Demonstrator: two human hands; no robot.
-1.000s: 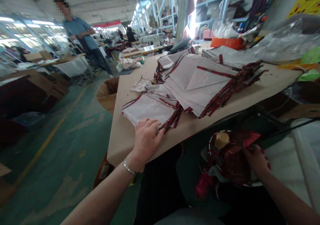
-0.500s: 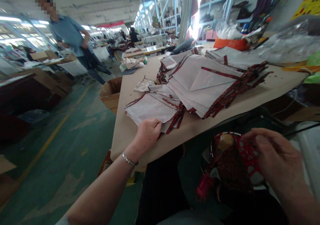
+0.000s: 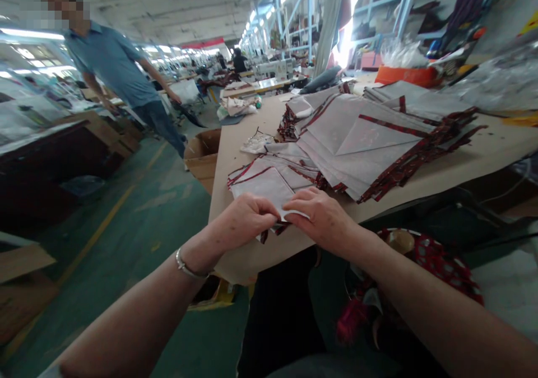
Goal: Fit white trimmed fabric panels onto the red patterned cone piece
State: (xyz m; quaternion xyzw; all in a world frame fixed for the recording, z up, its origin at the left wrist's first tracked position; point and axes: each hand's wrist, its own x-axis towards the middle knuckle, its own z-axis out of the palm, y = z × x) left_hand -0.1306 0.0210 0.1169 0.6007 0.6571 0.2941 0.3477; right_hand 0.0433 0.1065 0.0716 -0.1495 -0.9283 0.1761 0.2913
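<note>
"My grip is narrow on both sides: the left hand (image 3: 246,221) pinches the near edge of the pale top piece (image 3: 263,185), and the right hand (image 3: 325,221) has it between thumb and fingers just beside."

"How firmly?"

"I can't tell that from here; my knuckles hide part of the pinch."

"And where does the piece lie?"

"On the smaller pile (image 3: 290,157), near the corner of the bench (image 3: 235,263). It has dark red trim along its far edge, and the rest of it slopes away from my fingers over the cloths below."

"So what step are you at?"

"I'd call it handling the edge, both hands close together on one piece. From this hold, I judge a move would call for even, light fingers, with the thumbs kept from catching the layer underneath."

"What's around you?"

"The larger pile (image 3: 370,143) sits just beyond my right hand, pale cloths fanned out with red strips bunched on the near side. Below the bench, on my right, there's some red patterned cloth (image 3: 441,260). Off to the left stands a cardboard box (image 3: 204,165), and farther out a person in a blue shirt (image 3: 115,67) is in the aisle."
</note>
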